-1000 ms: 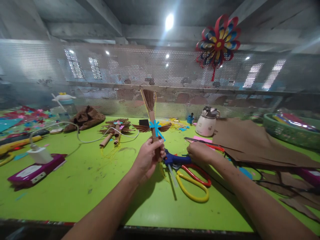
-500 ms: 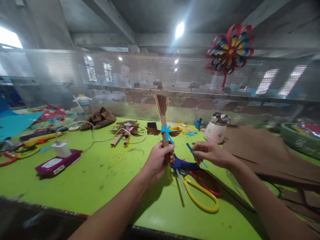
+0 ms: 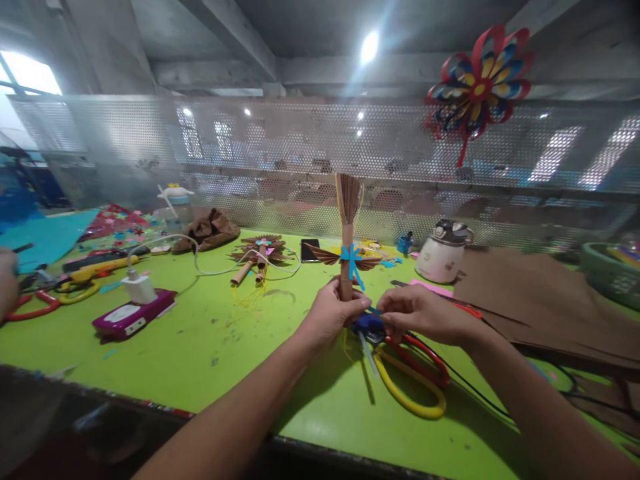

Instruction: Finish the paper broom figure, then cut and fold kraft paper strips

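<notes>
My left hand [image 3: 334, 312] is closed around the lower end of a brown paper craft figure [image 3: 346, 233]. The figure stands upright, with a pleated fan on top, pleated wings at its sides and blue paper strips [image 3: 353, 257] crossed on its front. Close to the tube's right, my right hand [image 3: 417, 313] pinches a narrow blue paper strip [image 3: 374, 311] between thumb and fingers. Beneath both hands lies a blue glue gun [image 3: 369, 327] with a glue stick jutting out. Scissors with red and yellow handles [image 3: 407, 387] rest beside it, their blades hidden.
On the green table [image 3: 210, 373] are a purple power strip [image 3: 133, 319] with a white plug, another brown paper figure [image 3: 260, 257], a white bottle [image 3: 441, 257], brown paper sheets [image 3: 530, 300] and a green basket [image 3: 610, 273]. Another person's hand [image 3: 6, 283] shows at the left edge.
My right hand has brought the blue strip left, nearer the paper figure. The view has shifted a little left. Another person's hand has come in at the left edge.
</notes>
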A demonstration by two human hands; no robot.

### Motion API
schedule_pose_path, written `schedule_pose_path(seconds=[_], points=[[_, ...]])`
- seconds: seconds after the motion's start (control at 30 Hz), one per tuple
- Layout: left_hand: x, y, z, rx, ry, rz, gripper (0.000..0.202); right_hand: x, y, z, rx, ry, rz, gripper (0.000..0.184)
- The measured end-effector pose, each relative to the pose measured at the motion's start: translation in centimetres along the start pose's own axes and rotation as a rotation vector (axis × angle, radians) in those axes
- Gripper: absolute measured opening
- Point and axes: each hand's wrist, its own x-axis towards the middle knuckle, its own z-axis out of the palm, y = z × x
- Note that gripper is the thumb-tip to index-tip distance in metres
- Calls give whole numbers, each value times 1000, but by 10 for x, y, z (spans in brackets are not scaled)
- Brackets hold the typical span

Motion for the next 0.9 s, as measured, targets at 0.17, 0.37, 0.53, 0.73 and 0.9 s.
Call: schedule_pose_path(seconds=[0.17, 0.37, 0.53, 0.73, 0.9], points=[[2, 0, -3, 27, 22, 24, 43, 4, -6, 3, 56, 168, -43, 21], [4, 8, -10, -57, 134, 98, 35, 9, -1, 5, -82, 401, -90, 35], [1, 17, -15, -151, 108, 102, 36, 8, 23, 11, -601, 178, -60, 31], [-2, 17, -14, -195, 67, 95, 41, 15, 34, 28, -672, 89, -77, 41], [-2, 14, -14, -208, 35, 115, 37, 20, 39, 36, -658, 115, -13, 42]])
